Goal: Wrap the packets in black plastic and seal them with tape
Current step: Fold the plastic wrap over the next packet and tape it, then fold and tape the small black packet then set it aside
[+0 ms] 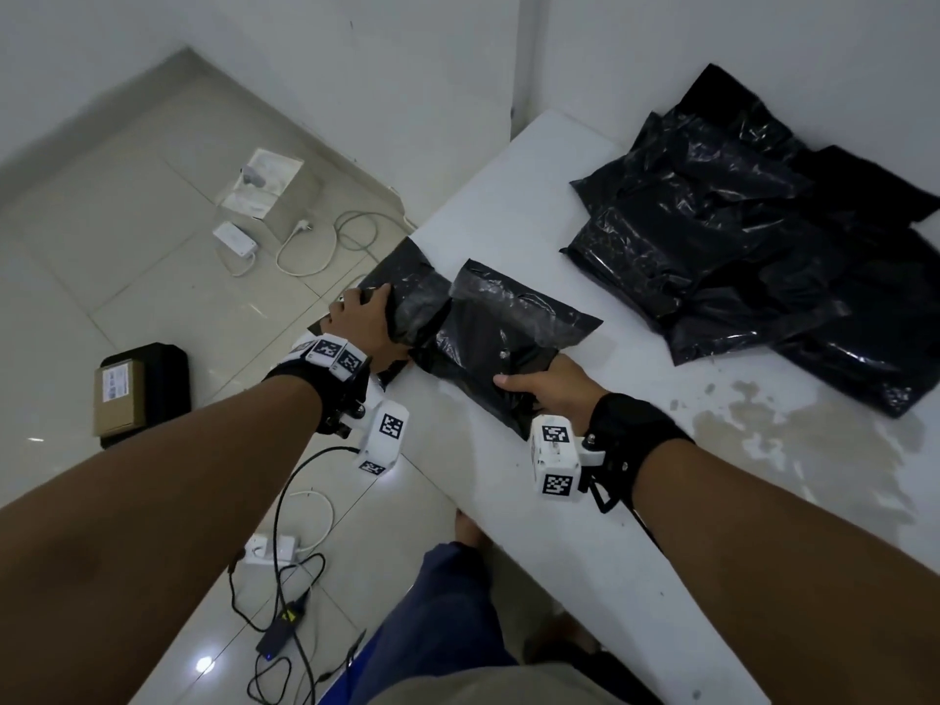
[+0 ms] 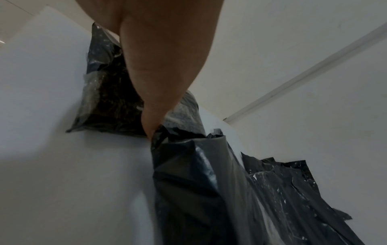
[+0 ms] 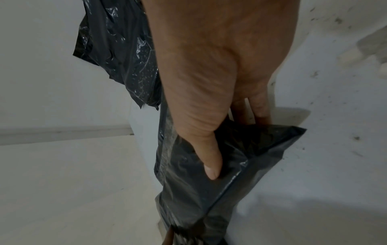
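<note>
Both hands — left hand (image 1: 363, 318), right hand (image 1: 547, 386) — pinch the black plastic (image 1: 488, 328) at the surface's (image 1: 636, 501) near-left corner, where slick film could slip free — unwrapping the packet.

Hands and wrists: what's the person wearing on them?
Both arms are bare, with no sleeves or gloves. Each wrist has a black strap carrying a white boxy mount printed with black-and-white square markers. A black cable hangs from the left wrist rig.

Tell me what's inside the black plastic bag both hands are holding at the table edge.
Cannot be seen: the black plastic bag is opaque and bulges as if filled. The left hand grips one end, the right hand the other, on the white table.
</note>
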Demonstrator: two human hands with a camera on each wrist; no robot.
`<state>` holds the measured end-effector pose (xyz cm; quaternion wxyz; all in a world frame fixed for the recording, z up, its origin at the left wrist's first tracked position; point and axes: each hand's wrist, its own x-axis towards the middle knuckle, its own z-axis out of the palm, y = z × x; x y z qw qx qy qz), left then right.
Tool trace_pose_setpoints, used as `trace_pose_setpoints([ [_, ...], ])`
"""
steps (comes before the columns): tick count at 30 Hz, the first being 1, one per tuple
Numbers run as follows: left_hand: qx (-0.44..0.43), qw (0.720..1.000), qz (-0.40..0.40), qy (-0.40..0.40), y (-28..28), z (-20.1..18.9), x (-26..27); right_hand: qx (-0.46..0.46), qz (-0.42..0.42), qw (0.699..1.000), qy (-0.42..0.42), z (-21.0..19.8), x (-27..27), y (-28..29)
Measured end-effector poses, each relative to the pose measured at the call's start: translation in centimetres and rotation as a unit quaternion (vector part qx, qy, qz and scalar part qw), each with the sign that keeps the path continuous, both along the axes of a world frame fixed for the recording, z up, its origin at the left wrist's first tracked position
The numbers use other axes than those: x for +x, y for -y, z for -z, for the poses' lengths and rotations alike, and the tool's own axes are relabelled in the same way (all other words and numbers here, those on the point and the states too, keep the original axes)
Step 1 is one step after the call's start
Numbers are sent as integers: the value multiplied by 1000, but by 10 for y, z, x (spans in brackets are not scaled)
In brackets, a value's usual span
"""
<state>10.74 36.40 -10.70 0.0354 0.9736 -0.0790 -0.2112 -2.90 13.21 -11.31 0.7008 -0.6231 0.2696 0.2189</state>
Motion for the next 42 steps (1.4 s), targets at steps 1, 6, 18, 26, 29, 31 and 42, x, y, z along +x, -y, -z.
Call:
trace_pose_setpoints([
  [1,-2,1000,1,1,1,0,6,4,-5,1000,0,-2,1,0],
  [6,-6,1000,13,-5,13,-4,27,10,-26,1000,-3,0,8,-8],
  [18,-23,998,17,62,40,-17,16,-150,-174,963,-139,-20,0,13],
  [26,-57,988,52,136,127,-69,-25,-210,-59,970,-106,-42,-40,80],
  [29,-95,987,89,96,164,-79,-40,-215,-6,972,-89,-51,-63,113],
  [31,-131,983,116,61,193,-86,-55,-208,30,975,-73,-58,-81,133],
  [42,-180,953,242,-28,329,-98,-126,-231,224,947,9,-91,-161,236],
])
